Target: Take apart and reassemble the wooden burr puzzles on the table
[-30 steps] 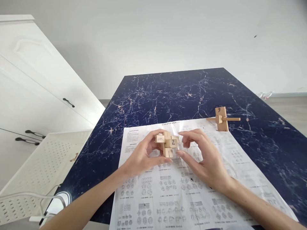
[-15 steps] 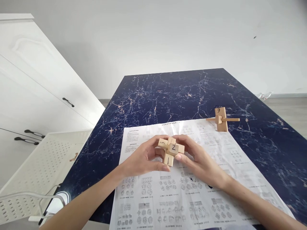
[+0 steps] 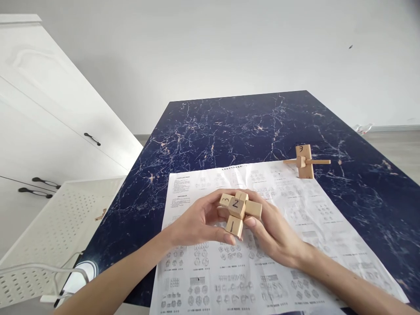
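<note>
The wooden puzzle [image 3: 236, 209] is right there, up over the sheet and between two hands! Behind everything, the pale wall [image 3: 223, 48] fills the far side. In front of it, the dark blue marbled table [image 3: 226, 131] runs toward the near edge. Over on the left, a white cabinet [image 3: 59, 109]. Next size down, the creased printed sheet [image 3: 236, 273], spread across the near part of the table, then a perforated white board [image 3: 42, 236] below the cabinet.

Now the hands! The right hand [image 3: 277, 234] pinches the plain block on the right, thumb in front, fingers behind. The left hand [image 3: 193, 221] curves round the left side in a wide C, thumb at the near block marked 1, so both have hold; how firmly, I can't tell. The 2 faces up, the 3 sits left. At the sheet's far right corner, a second wooden assembly [image 3: 305, 169], thin rod crossing a flat piece. Smallest, dark handles [image 3: 92, 139] on the cabinet.
</note>
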